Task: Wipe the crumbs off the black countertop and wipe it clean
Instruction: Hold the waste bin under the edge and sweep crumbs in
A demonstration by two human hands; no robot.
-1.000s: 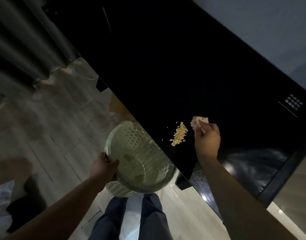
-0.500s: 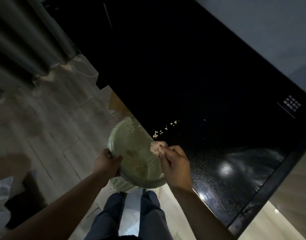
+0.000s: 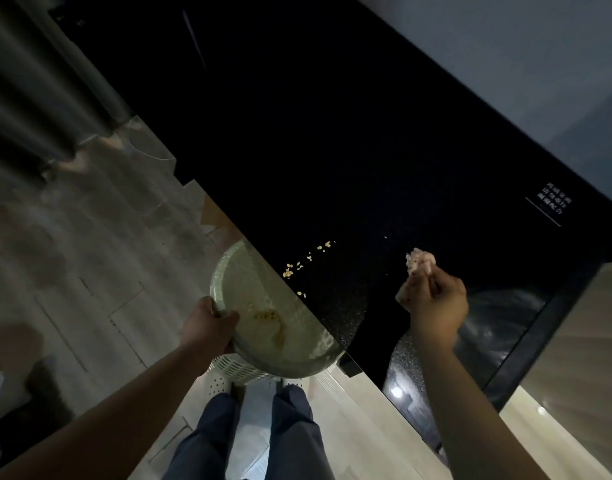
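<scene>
The black countertop (image 3: 332,150) runs diagonally across the view. A thin line of yellow crumbs (image 3: 306,259) lies near its front edge. My right hand (image 3: 432,299) hovers over the counter to the right of the crumbs and grips a crumpled pinkish tissue (image 3: 420,261). My left hand (image 3: 211,327) holds the rim of a pale perforated bin (image 3: 263,327) lined with a clear bag, tucked against and just below the counter edge. Some crumbs (image 3: 266,315) lie inside the bin.
A small white printed label (image 3: 554,202) sits on the counter at the far right. Grey wood floor (image 3: 72,254) lies to the left, with grey curtains (image 3: 27,81) at the top left. My legs (image 3: 256,441) stand below the bin. A pale wood panel (image 3: 581,358) borders the counter's right end.
My right hand swept most of the crumb pile to the edge and into the bin, then moved back right over the counter. A thin trail of crumbs stayed behind.
</scene>
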